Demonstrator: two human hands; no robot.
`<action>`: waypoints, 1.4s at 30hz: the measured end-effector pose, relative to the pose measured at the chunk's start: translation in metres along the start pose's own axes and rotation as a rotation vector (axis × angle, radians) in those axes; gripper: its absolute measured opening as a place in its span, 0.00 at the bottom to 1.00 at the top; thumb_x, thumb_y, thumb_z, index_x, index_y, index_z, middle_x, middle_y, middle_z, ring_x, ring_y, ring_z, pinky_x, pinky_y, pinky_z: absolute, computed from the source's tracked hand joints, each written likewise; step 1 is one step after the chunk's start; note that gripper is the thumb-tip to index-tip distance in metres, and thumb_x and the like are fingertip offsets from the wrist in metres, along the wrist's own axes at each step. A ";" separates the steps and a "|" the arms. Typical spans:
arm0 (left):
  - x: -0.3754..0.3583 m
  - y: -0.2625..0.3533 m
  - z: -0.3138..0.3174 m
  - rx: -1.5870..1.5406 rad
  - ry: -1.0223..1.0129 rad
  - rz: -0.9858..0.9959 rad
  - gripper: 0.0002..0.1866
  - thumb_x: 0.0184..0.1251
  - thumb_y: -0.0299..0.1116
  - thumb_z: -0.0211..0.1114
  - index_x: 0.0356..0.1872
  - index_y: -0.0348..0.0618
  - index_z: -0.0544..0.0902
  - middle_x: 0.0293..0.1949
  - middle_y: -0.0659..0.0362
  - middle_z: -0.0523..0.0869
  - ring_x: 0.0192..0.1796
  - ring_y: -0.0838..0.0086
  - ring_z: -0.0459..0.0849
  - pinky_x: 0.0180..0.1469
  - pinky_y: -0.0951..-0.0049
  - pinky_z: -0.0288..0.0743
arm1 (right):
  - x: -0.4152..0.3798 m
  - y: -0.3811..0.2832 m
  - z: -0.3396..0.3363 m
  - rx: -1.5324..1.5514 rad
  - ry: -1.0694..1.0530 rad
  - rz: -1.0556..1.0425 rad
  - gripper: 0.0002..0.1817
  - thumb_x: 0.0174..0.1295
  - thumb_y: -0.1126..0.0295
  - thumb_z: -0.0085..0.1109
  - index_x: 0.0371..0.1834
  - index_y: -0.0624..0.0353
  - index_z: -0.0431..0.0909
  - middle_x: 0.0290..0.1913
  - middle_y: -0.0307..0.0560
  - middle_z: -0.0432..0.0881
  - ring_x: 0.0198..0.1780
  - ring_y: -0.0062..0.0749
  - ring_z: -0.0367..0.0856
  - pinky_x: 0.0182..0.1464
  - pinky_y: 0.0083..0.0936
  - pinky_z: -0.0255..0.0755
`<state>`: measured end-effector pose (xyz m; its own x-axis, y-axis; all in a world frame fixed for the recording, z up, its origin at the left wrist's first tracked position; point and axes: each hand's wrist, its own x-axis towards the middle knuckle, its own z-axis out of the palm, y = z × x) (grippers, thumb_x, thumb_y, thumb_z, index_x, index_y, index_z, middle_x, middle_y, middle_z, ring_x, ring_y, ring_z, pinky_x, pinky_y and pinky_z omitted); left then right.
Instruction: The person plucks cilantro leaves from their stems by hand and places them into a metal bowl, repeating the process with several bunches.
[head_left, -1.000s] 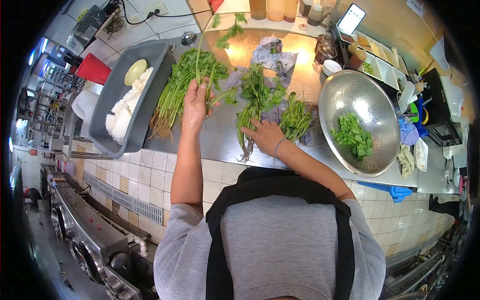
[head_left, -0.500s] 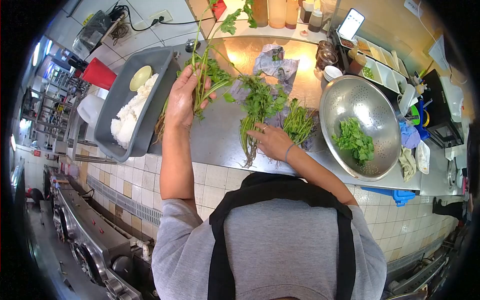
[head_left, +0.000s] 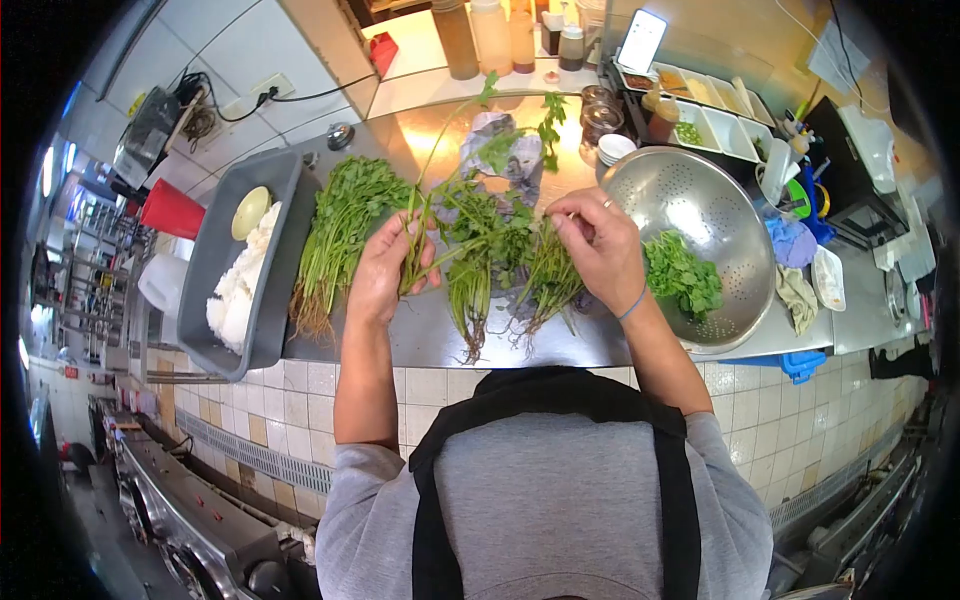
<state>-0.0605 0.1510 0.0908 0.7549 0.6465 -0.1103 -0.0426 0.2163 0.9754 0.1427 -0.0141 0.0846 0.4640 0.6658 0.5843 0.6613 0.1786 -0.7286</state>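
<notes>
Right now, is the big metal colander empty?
No, a clump of leafy greens lies inside the metal colander.

Sprig leaves (head_left: 498,150) blurred, phone screen (head_left: 642,40) unreadable

Place: commercial kitchen | steel worktop (head_left: 420,332) | large colander (head_left: 725,210) | lined-up bottles (head_left: 492,42) | condiment trays (head_left: 728,130) | tiled floor (head_left: 750,430) | drain grating (head_left: 255,455)

The head camera looks forward and down at the counter (head_left: 425,337)
</notes>
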 end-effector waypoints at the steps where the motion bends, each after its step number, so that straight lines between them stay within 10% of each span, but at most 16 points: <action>1: -0.001 -0.003 0.005 -0.007 -0.006 -0.016 0.12 0.75 0.38 0.49 0.44 0.41 0.74 0.21 0.61 0.74 0.17 0.76 0.76 0.16 0.82 0.59 | 0.002 0.000 -0.005 -0.015 0.040 -0.026 0.05 0.57 0.77 0.60 0.36 0.61 0.80 0.34 0.45 0.79 0.26 0.28 0.77 0.30 0.24 0.71; 18: -0.005 -0.032 0.014 -0.021 -0.118 -0.166 0.15 0.74 0.42 0.50 0.38 0.38 0.76 0.16 0.62 0.70 0.11 0.78 0.66 0.13 0.80 0.58 | 0.034 0.044 -0.044 -0.260 -0.186 0.060 0.13 0.60 0.72 0.57 0.47 0.50 0.84 0.44 0.46 0.76 0.44 0.37 0.77 0.48 0.30 0.72; 31: -0.007 -0.027 0.007 0.008 -0.152 -0.194 0.15 0.71 0.41 0.56 0.35 0.38 0.76 0.13 0.62 0.69 0.09 0.78 0.63 0.12 0.78 0.57 | 0.034 0.045 -0.039 -0.312 -0.256 0.021 0.07 0.55 0.70 0.63 0.36 0.55 0.85 0.36 0.44 0.75 0.38 0.35 0.77 0.42 0.28 0.72; 42: -0.005 -0.029 0.002 0.009 -0.147 -0.191 0.15 0.70 0.41 0.56 0.34 0.38 0.76 0.13 0.62 0.68 0.09 0.78 0.63 0.12 0.78 0.56 | 0.028 0.070 -0.039 0.126 -0.528 0.281 0.10 0.56 0.66 0.64 0.36 0.59 0.85 0.40 0.47 0.80 0.42 0.33 0.80 0.50 0.26 0.72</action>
<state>-0.0611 0.1401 0.0637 0.8361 0.4807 -0.2644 0.1154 0.3170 0.9414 0.2247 -0.0114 0.0636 0.2345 0.9632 0.1312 0.4662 0.0070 -0.8846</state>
